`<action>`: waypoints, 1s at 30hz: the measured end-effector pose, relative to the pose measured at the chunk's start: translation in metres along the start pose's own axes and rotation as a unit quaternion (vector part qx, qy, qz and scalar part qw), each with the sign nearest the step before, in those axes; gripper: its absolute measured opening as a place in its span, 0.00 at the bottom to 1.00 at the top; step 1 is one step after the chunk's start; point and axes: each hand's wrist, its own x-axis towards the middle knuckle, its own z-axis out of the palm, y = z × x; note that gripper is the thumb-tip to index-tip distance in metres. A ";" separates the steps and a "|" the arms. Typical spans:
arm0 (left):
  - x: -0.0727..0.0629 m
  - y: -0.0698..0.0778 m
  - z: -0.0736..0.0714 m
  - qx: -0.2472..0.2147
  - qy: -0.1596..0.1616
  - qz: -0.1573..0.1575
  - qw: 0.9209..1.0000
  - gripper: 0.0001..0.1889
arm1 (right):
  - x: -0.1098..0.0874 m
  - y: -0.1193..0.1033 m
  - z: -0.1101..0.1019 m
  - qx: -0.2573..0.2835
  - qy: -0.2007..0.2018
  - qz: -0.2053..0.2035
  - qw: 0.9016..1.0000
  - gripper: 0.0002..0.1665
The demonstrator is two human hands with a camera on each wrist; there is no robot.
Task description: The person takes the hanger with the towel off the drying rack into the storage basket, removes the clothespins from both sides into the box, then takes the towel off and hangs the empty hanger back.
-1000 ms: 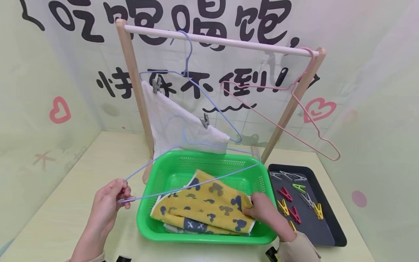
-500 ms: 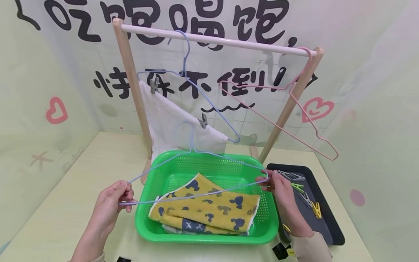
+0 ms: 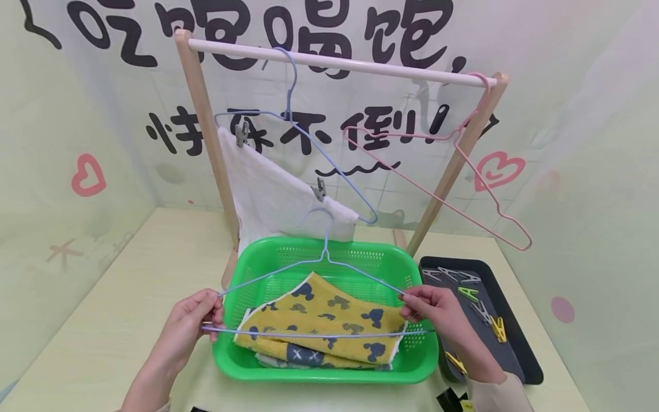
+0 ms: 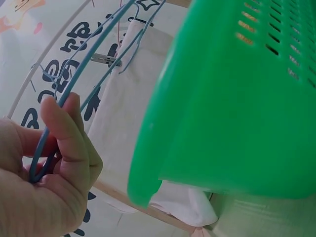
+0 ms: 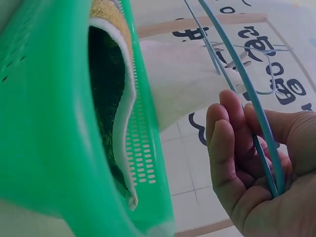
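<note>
A light-blue wire clothes hanger (image 3: 288, 333) is stretched level over a green plastic basket (image 3: 319, 375), its hook upward. My left hand (image 3: 187, 320) grips its left corner, the fingers curled round the wire. At the other end my right hand (image 3: 437, 312) holds the right corner between thumb and fingers, as the right wrist view also shows. Behind the hanger's bottom bar, a yellow towel (image 3: 340, 320) with dark blue patterns lies folded in the basket. Part of a greyish cloth (image 3: 275, 360) peeks out beneath it.
Behind the basket stands a wooden rack with a white rail (image 3: 381, 67). From it hang a blue hanger (image 3: 329, 157) with a white towel (image 3: 273, 189) clipped on by grey clips, and a pink hanger (image 3: 412, 186). A dark tray (image 3: 507, 343) of coloured clips sits right of the basket.
My right hand has left the yellow towel and taken the hanger's right corner. The hanger has turned from slanted to level and come down nearer the basket's front; its hook has shifted right.
</note>
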 end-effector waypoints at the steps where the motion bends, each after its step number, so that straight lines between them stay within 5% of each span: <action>1: 0.000 0.000 0.001 0.003 -0.002 -0.001 1.000 0.16 | -0.001 0.000 0.000 0.004 0.005 0.005 1.000 0.16; 11: 0.002 -0.004 0.008 0.079 -0.018 -0.025 0.996 0.16 | -0.010 0.005 -0.010 0.043 0.019 0.031 0.998 0.14; 18: 0.003 -0.008 0.006 0.132 -0.034 0.027 0.990 0.11 | -0.023 0.011 -0.026 0.077 -0.012 0.052 0.996 0.12; 25: 0.009 -0.014 0.000 0.175 0.047 0.100 0.978 0.11 | -0.051 0.006 -0.042 0.055 0.027 0.073 0.995 0.10; 30: 0.021 -0.022 -0.008 0.219 0.108 0.104 0.964 0.14 | -0.072 0.005 -0.057 0.030 0.087 0.070 0.993 0.13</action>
